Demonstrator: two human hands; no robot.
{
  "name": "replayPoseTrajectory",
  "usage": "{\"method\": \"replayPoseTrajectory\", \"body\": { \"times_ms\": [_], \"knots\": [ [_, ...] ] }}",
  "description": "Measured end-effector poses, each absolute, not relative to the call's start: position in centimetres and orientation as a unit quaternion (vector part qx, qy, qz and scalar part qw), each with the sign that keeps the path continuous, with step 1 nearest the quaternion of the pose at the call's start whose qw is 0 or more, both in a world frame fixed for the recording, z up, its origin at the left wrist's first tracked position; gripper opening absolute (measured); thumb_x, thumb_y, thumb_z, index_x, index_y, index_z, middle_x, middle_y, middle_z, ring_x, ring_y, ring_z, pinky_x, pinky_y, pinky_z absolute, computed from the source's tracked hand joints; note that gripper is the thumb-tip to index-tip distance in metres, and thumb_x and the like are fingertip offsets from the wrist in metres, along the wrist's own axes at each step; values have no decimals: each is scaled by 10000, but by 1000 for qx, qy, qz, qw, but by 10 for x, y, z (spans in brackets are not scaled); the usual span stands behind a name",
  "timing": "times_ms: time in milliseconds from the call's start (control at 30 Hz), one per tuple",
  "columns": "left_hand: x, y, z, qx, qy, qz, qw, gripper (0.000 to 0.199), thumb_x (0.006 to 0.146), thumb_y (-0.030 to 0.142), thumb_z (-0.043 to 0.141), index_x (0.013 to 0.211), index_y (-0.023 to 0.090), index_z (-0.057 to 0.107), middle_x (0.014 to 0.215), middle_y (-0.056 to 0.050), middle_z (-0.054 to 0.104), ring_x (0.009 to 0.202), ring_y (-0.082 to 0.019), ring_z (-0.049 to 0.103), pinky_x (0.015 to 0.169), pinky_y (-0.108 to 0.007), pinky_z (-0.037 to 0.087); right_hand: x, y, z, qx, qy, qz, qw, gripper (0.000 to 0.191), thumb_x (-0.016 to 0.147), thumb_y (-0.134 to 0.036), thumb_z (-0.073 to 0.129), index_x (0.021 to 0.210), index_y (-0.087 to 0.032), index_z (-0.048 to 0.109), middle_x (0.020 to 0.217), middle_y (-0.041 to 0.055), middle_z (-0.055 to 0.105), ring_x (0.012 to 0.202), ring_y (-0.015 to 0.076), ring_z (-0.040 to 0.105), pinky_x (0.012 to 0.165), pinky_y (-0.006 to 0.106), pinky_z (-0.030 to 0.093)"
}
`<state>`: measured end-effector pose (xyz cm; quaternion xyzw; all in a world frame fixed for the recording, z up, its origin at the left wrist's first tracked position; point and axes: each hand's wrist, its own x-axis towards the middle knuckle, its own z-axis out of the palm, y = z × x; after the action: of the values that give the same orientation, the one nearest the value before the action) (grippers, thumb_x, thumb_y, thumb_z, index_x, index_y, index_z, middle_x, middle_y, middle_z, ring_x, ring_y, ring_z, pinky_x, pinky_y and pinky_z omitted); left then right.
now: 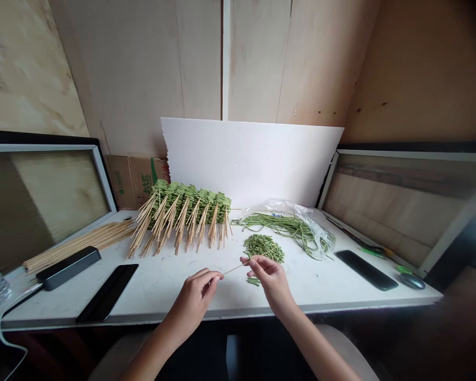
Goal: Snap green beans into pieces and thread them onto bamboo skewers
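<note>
A thin bamboo skewer (233, 269) runs slantwise between my two hands, above the front of the table. My left hand (198, 292) pinches its lower left end between thumb and fingertips. Around its upper right part the fingers of my right hand (273, 279) are closed; whether a piece of bean is between them too, I cannot make out. Just behind my right hand lies a heap of short-cut green beans (264, 246). Several cut pieces (253, 281) sit apart from it, partly hidden by that hand.
Stacked skewers of beans (194, 203) stand back left, sticks toward me. Loose skewers (87, 239), a black box (69, 267) and a dark phone (109, 292) lie left. Long beans (277, 225) in a plastic bag (315, 227), a black slab (365, 270) and a mouse (412, 281) are right.
</note>
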<state>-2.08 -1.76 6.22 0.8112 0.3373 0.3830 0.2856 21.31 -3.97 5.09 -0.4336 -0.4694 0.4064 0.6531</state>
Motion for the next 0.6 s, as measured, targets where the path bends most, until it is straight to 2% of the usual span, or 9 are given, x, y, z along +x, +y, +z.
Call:
{"method": "replayPoseTrajectory", "body": {
  "times_ms": [200, 333, 467, 600],
  "knots": [
    [-21, -16, 61, 816, 348, 369, 277, 293, 1064, 332, 436, 1004, 213, 697, 896, -47, 698, 765, -177, 626, 713, -272, 474, 225, -38, 58, -435, -534, 405, 601, 315, 851, -513, 762, 946, -213, 775, 1043, 118, 792, 1010, 293, 724, 770, 388, 601],
    [-24, -8, 55, 811, 364, 386, 247, 286, 1057, 319, 433, 1009, 207, 692, 929, -56, 710, 752, -176, 625, 700, -274, 473, 255, -32, 56, -511, -652, 284, 483, 351, 928, -517, 659, 1097, -235, 782, 1088, 117, 772, 1023, 300, 691, 828, 429, 565],
    [-24, 0, 47, 805, 373, 394, 240, 297, 1054, 325, 434, 1002, 203, 700, 969, -70, 722, 802, -187, 650, 720, -279, 489, 274, -27, 41, -599, -726, 112, 318, 204, 919, -375, 676, 938, -243, 830, 925, 109, 758, 979, 324, 621, 876, 457, 491],
    [-25, 3, 42, 802, 372, 397, 247, 311, 1057, 346, 431, 1010, 199, 701, 989, -85, 724, 852, -201, 668, 755, -289, 514, 269, -27, 33, -621, -736, 83, 256, 144, 890, -253, 684, 838, -225, 815, 906, 102, 747, 981, 315, 592, 857, 404, 465]
  ]
}}
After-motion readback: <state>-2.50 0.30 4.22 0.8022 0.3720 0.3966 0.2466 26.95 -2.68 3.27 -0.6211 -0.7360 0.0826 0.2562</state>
